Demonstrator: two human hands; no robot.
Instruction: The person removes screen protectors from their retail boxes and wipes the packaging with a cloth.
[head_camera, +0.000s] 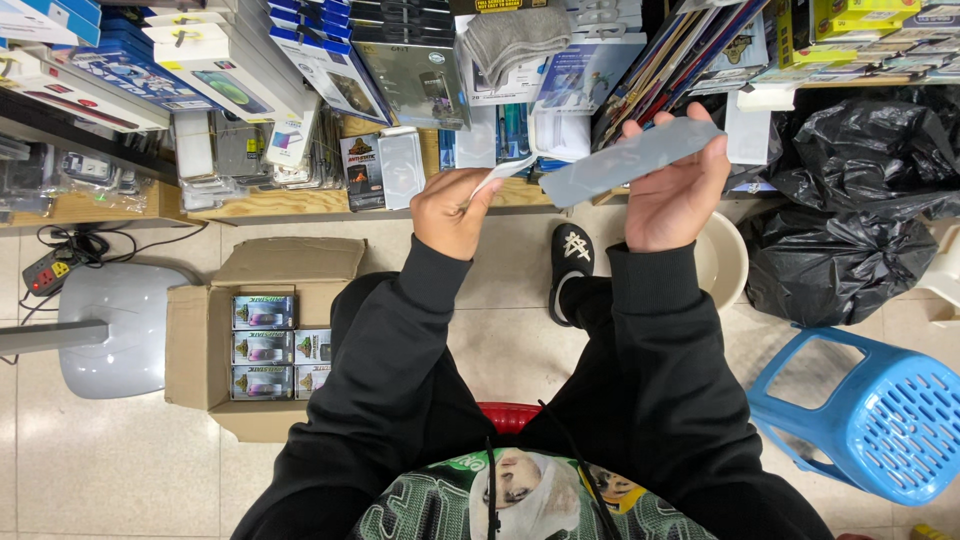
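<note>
Grey flat strip (632, 158) sits up above the cardboard box (262, 335), right hand (675, 185) clamping it steady while left hand (452, 212) pinches its white tab (503, 172) (peeling it, looks like)

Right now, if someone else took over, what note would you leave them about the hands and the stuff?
Left hand: pinching a thin white strip peeled from the grey sheet.
Right hand: holding the grey sheet up by its far end, fingers curled over it.
Open cardboard box of small packs sits on the floor at the left; blue stool at the right.
Done: strip partly peeled.
Left: the strip is not yet fully off.
</note>
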